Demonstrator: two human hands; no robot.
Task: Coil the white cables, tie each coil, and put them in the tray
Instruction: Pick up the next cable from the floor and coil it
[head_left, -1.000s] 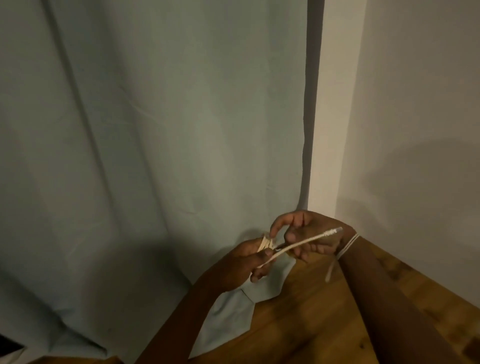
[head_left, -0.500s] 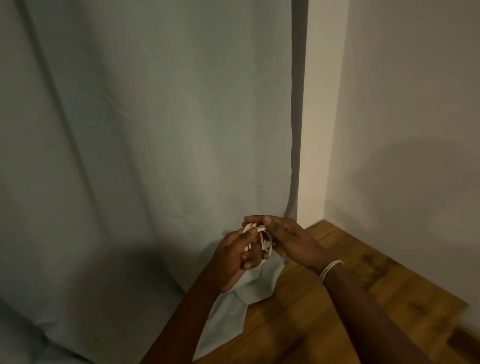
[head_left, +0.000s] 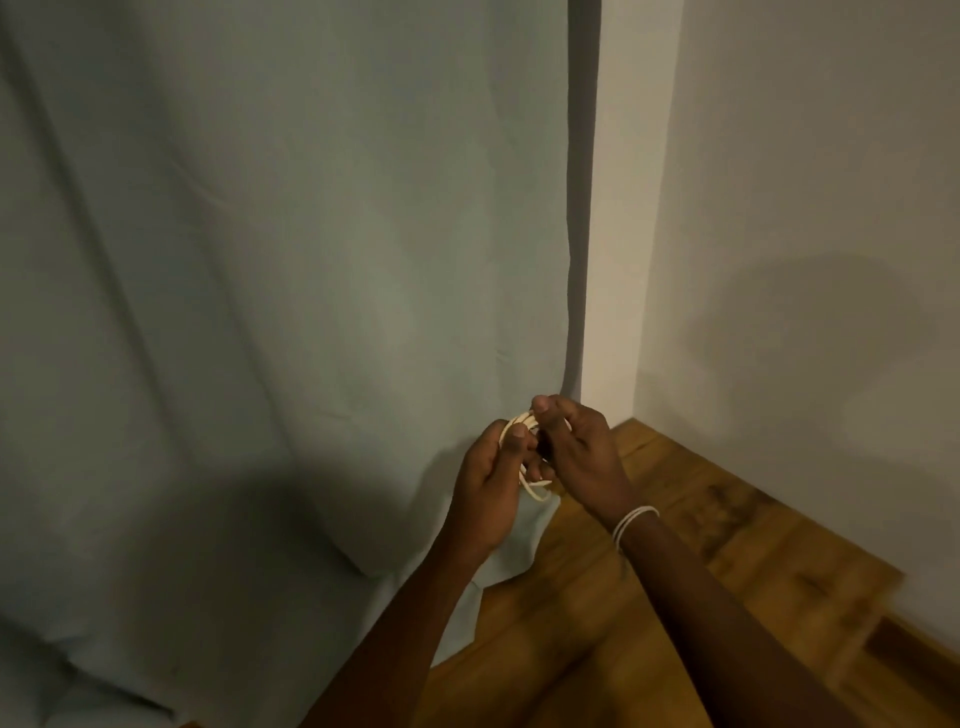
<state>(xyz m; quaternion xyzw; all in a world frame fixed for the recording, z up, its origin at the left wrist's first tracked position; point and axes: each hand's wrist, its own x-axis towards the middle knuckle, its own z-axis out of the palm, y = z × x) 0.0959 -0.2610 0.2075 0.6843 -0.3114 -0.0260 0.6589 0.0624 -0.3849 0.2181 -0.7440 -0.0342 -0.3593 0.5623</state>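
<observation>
Since half a second ago both hands have lifted slightly and drawn closer together, and the loose cable end that stuck out a second ago is now gathered in. Much of the white cable coil (head_left: 525, 451) is hidden: only an arc at its top, by the fingertips, and a few loops hanging below show, the middle being covered by fingers, and the dim light makes it hard to count the turns or see any plug. Left hand (head_left: 491, 480) has its fingers curled round the coil, thumb pressed on the upper loops. Right hand (head_left: 579, 452) meets it from the other side, thumb and forefinger pinching the top of the coil, the remaining fingers curled behind it. Held this way, the coil sits between the two hands, up in the air before the pale curtain (head_left: 291, 291) and above the wooden floor (head_left: 613, 613). White bands (head_left: 632, 522) circle the right wrist.
</observation>
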